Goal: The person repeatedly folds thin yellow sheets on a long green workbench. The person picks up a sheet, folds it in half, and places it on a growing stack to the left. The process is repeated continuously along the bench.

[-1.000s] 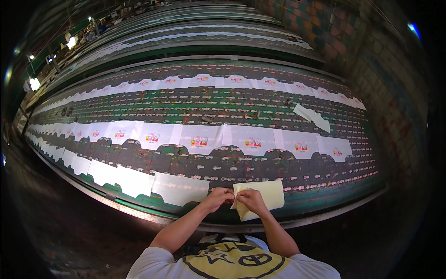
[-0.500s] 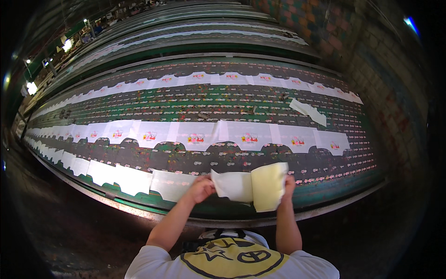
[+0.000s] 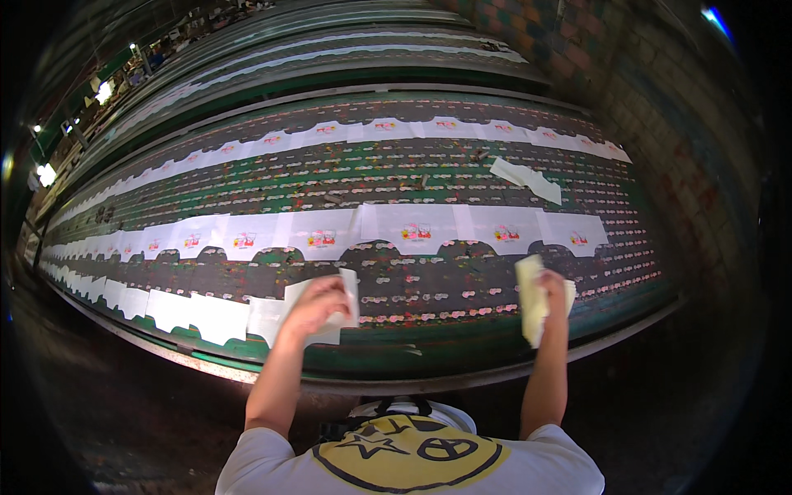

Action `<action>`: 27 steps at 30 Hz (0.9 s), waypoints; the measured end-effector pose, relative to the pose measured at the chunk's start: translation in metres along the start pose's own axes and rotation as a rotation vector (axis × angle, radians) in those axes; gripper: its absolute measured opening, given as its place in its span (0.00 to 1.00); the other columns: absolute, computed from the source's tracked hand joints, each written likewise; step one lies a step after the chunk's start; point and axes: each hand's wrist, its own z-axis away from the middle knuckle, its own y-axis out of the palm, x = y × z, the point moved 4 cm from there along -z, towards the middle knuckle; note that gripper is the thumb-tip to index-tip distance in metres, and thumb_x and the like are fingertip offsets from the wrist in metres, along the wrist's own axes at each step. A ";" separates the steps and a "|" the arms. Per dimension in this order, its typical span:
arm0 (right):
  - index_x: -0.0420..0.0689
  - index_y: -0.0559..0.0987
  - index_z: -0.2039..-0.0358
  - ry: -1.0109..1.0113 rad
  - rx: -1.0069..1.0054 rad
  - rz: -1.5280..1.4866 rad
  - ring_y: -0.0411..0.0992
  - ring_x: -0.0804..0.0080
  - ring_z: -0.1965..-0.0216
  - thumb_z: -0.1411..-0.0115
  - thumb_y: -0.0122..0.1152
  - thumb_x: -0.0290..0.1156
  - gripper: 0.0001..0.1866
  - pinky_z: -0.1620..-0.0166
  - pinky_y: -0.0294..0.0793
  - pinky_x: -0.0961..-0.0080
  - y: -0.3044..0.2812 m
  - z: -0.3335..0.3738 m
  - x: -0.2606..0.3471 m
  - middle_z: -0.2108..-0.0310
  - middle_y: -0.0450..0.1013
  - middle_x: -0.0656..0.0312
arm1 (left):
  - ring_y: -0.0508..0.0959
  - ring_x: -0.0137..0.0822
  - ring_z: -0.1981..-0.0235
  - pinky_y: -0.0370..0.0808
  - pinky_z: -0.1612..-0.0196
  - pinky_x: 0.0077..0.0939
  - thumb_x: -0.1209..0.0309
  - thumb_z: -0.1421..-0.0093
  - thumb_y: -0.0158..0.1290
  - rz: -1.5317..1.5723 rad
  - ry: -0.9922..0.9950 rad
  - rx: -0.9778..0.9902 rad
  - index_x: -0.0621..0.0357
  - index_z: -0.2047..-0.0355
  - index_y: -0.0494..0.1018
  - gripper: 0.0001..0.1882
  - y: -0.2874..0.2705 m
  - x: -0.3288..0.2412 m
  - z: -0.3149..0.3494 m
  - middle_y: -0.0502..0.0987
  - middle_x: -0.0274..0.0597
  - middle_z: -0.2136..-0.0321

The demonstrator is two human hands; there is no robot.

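My left hand (image 3: 320, 305) is closed on a white cut fabric piece (image 3: 351, 299) at the near edge of the long table. That piece's right edge stands up off the surface, and its lower part lies beside the near row of white pieces (image 3: 221, 318). Farther right, my right hand (image 3: 556, 294) grips a pale yellow folded piece (image 3: 531, 304), held tilted above the table. Whether the yellow thing is fabric or paper, I cannot tell.
Across the dark green table (image 3: 462, 342) run two rows of white pieces with small colourful prints, a middle row (image 3: 429, 231) and a far row (image 3: 412, 130). A loose white piece (image 3: 528, 180) lies at the right, between them. A brick wall (image 3: 652, 124) stands right.
My hands have moved apart. The left carried the white piece leftward to the near row; the right took the yellow piece to the right and turned it edge-on. The view shifted slightly.
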 end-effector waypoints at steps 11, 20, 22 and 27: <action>0.41 0.83 0.61 -0.270 0.694 0.657 0.76 0.56 0.61 0.42 0.60 0.29 0.10 0.54 0.74 0.68 0.071 0.032 -0.097 0.64 0.79 0.48 | 0.78 0.27 0.72 0.74 0.70 0.22 0.79 0.42 0.49 -0.531 -0.253 -0.093 0.64 0.58 0.75 0.12 0.140 0.159 -0.084 0.78 0.39 0.71; 0.37 0.82 0.61 0.325 0.567 -0.016 0.74 0.75 0.63 0.42 0.59 0.23 0.09 0.57 0.73 0.77 -0.051 -0.017 -0.082 0.64 0.78 0.61 | 0.77 0.26 0.74 0.73 0.72 0.20 0.76 0.39 0.53 -0.529 -0.333 -0.164 0.65 0.62 0.75 0.07 0.205 0.200 -0.082 0.78 0.38 0.70; 0.36 0.81 0.63 0.371 0.555 -0.182 0.76 0.70 0.62 0.43 0.57 0.20 0.08 0.56 0.75 0.74 -0.064 -0.028 -0.078 0.64 0.77 0.57 | 0.77 0.26 0.73 0.73 0.71 0.20 0.74 0.39 0.54 -0.542 -0.333 -0.130 0.64 0.62 0.76 0.07 0.215 0.199 -0.086 0.78 0.37 0.70; 0.35 0.80 0.63 0.405 0.537 -0.480 0.77 0.65 0.61 0.44 0.54 0.17 0.09 0.55 0.77 0.71 -0.085 -0.035 -0.049 0.63 0.77 0.54 | 0.77 0.25 0.73 0.73 0.70 0.19 0.72 0.39 0.54 -0.615 -0.266 -0.072 0.62 0.62 0.76 0.07 0.234 0.183 -0.106 0.78 0.36 0.71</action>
